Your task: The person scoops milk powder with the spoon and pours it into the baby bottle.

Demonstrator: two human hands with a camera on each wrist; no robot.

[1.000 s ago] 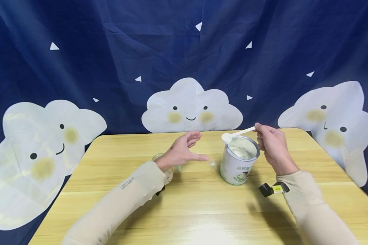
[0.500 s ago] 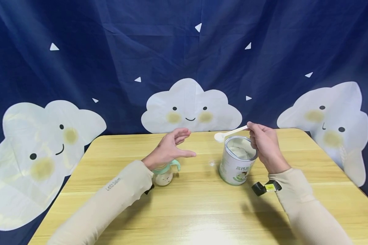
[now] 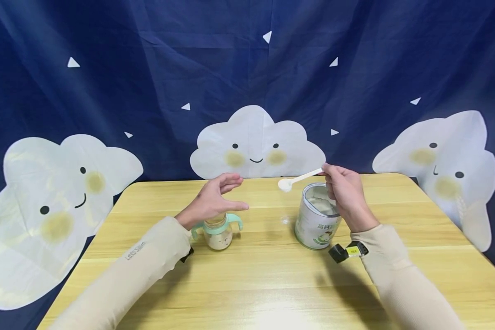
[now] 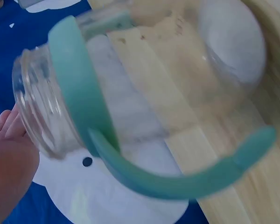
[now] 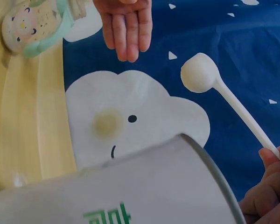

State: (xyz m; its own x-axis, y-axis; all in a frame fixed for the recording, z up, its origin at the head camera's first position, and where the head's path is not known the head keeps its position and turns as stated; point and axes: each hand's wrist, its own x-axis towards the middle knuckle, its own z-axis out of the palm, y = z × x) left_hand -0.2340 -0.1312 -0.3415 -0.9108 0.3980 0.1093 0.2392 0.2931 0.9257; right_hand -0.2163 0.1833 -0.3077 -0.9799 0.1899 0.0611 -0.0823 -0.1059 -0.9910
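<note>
My right hand (image 3: pixel 346 195) pinches the handle end of a white measuring scoop (image 3: pixel 285 184) whose bowl, heaped with pale powder, is up and to the left of the powder tin (image 3: pixel 313 224). That tin stands without a lid, pale powder inside it, and my right hand overlaps its rim in the head view. My left hand (image 3: pixel 210 199) holds nothing; its thumb and fingers are spread apart above a clear baby bottle (image 4: pixel 144 79) with a mint-green two-handled collar (image 4: pixel 77 84). The bottle stands upright and has no cap on its threaded neck (image 4: pixel 35 102).
A light wooden table (image 3: pixel 251 284) carries the bottle and the tin. Between them lies a small white patch (image 3: pixel 285 220). Behind the table hangs a dark blue curtain (image 3: pixel 156 82) with smiling clouds. Each wrist wears a camera, the right one (image 3: pixel 348 252) showing plainly.
Both hands have moved left. The scoop has passed from over the tin's rim to beyond its left side. The bottle, earlier largely hidden behind my left arm, now shows.
</note>
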